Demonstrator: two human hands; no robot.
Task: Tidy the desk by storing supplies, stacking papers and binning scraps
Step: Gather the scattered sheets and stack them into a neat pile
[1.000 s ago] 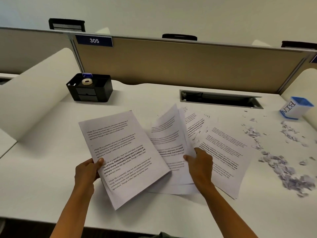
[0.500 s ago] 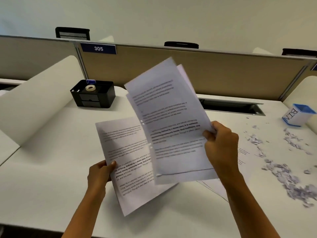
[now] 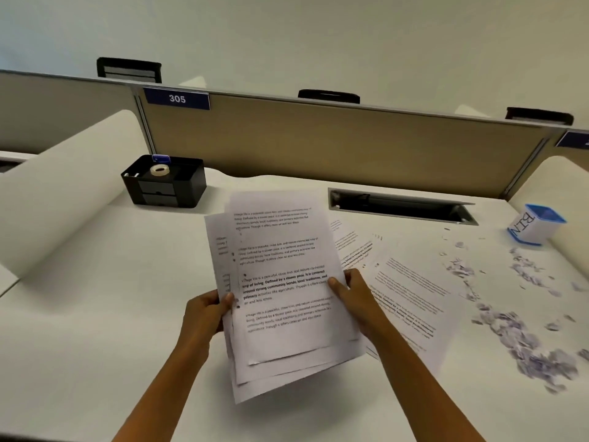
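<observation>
2 hands pinch 1 uneven sheaf of printed sheets held above the desk: left hand grips its left edge and right hand its right edge, thumbs on top, long axis running away from the body. Several loose printed sheets lie fanned on the desk just right of the sheaf, nearer the right hand, between it and the paper scraps. Likely next: the right hand reaches rightward to gather them, and the sheaf's edges want squaring.
</observation>
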